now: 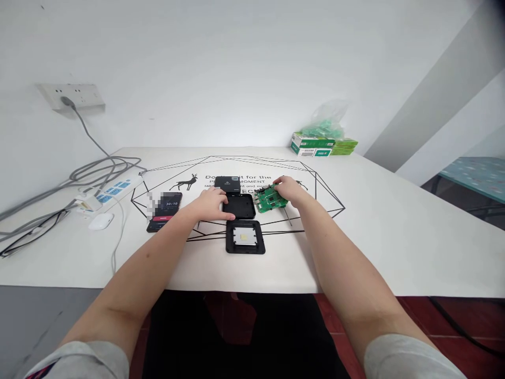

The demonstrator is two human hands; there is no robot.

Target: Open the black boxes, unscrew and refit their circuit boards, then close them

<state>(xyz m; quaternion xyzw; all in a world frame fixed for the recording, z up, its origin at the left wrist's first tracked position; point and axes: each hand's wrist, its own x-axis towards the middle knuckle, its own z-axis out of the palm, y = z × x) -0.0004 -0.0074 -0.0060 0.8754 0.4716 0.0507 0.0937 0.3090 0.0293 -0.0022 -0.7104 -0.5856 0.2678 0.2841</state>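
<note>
In the head view, a shallow black plastic case shell (241, 206) lies on the table with its hollow side up. My left hand (211, 204) grips it at the left edge, the thumb along the near side and the fingers toward the far side. Pinched in my right hand (291, 189) is a green circuit board (272, 198), tilted just right of the shell, metal connectors facing it. Nearer me sits a black square cover (245, 248) with a silver plate and small pale pad. Behind the shell is another flat black piece (228, 183) with a small label.
A phone (168, 206) showing a timer lies to the left, beside a white earbud case (101, 221), a power strip (118, 188) and tangled grey cables (94, 168). A thin dark rod (288, 217) lies by the board. Green-and-white boxes (313, 143) stand against the wall.
</note>
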